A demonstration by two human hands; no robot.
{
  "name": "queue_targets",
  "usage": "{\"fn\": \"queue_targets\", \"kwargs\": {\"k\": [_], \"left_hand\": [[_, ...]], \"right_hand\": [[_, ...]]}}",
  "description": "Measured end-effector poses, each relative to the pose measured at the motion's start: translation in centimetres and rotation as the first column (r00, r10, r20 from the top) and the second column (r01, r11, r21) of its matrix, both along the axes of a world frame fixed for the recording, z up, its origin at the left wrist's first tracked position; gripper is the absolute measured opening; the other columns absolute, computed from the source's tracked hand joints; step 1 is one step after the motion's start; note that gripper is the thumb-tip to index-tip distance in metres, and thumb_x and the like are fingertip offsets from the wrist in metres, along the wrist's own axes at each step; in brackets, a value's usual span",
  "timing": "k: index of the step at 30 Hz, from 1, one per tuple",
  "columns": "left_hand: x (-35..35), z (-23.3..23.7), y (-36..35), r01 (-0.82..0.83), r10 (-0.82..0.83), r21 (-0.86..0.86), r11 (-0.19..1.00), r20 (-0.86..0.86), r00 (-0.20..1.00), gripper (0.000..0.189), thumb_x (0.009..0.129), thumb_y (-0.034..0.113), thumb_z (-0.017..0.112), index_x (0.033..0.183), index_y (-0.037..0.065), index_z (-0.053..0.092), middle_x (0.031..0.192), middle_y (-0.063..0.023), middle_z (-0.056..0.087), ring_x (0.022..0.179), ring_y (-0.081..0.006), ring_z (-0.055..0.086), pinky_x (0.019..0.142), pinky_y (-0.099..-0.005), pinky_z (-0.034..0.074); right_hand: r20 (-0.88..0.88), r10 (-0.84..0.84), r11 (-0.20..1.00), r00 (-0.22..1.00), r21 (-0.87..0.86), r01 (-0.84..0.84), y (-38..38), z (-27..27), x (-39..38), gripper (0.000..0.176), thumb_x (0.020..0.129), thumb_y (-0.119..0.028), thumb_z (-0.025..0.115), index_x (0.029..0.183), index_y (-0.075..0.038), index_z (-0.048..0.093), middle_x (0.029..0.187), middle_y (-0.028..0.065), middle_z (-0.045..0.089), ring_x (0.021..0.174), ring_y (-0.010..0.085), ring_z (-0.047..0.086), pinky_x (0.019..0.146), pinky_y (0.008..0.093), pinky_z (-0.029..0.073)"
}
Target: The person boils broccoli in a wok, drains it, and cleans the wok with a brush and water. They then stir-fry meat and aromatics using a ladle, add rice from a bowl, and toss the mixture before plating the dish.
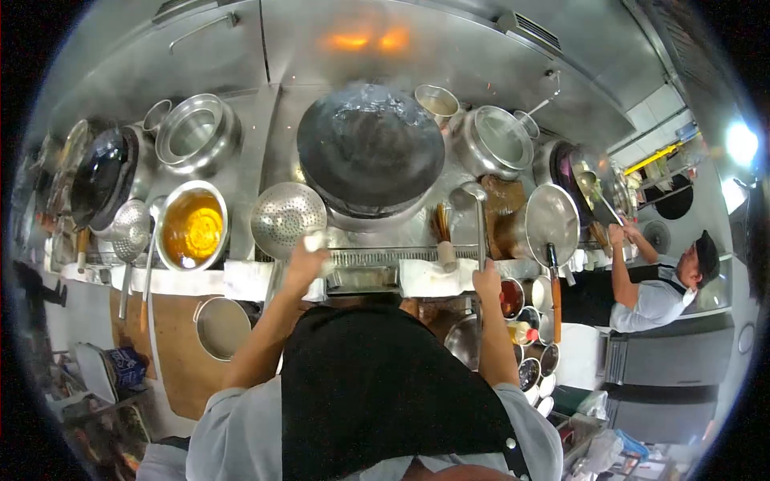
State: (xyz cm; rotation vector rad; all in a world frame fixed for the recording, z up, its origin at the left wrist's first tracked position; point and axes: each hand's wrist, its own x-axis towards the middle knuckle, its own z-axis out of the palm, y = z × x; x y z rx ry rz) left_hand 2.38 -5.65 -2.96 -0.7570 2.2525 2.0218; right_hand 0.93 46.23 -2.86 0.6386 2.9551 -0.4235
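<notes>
A large dark wok (370, 152) sits on the burner straight ahead, with wisps of steam at its upper rim. My left hand (306, 264) is closed on a white cloth (318, 243), just right of a perforated strainer (289, 218). My right hand (486, 282) is wrapped round the handle of a metal ladle (474, 192), whose bowl points up, right of the wok. Between wok and ladle a bamboo brush (443, 228) stands near a folded white cloth (437, 276) on the counter edge.
A bowl of yellow oil (192, 226) stands on the left, below a metal pot (192, 135). Another pot (495, 143) and a fine sieve (552, 223) are on the right. Several seasoning containers (529, 373) stand right of my body. Further right, a co-worker (650, 289) holds a ladle.
</notes>
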Motion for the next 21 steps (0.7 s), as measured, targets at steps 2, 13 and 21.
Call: {"fn": "queue_targets", "kwargs": {"k": [2,13,21], "left_hand": [[3.6,2.3,-4.4,-0.002,-0.009,-0.103,0.995,-0.112,0.994,0.058,0.081,0.013,0.076,0.134,-0.003,0.059,0.117,-0.0150,0.073,0.103,-0.0306,0.069,0.093,-0.0417,0.055],[22.8,-1.7,-13.9,-0.457,0.390,0.241,0.856,0.278,0.878,0.035,0.083,0.017,0.075,0.113,0.000,0.074,0.097,-0.0135,0.074,0.082,-0.0283,0.071,0.074,-0.0424,0.056],[28.6,0.3,-11.1,-0.404,0.382,0.608,0.683,0.175,0.908,0.046,0.085,0.005,0.069,0.131,0.001,0.064,0.110,-0.0127,0.073,0.092,-0.0242,0.072,0.070,-0.0389,0.059]], "right_hand": [[-0.097,0.013,0.998,0.995,-0.068,-0.020,-0.1,1.9,0.0,0.048,0.088,-0.023,0.068,0.130,-0.001,0.062,0.102,0.0328,0.071,0.101,0.0514,0.069,0.089,0.0575,0.054],[-0.347,0.130,0.931,0.929,-0.278,-0.235,-8.4,3.5,3.2,0.050,0.088,-0.008,0.064,0.134,0.010,0.056,0.096,0.0271,0.070,0.084,0.0375,0.068,0.081,0.0470,0.054],[-0.409,0.628,0.533,0.662,-0.393,-0.749,-27.5,12.3,-1.0,0.054,0.094,-0.005,0.066,0.146,0.001,0.053,0.101,0.0093,0.064,0.077,0.0152,0.060,0.069,0.0321,0.052]]}}
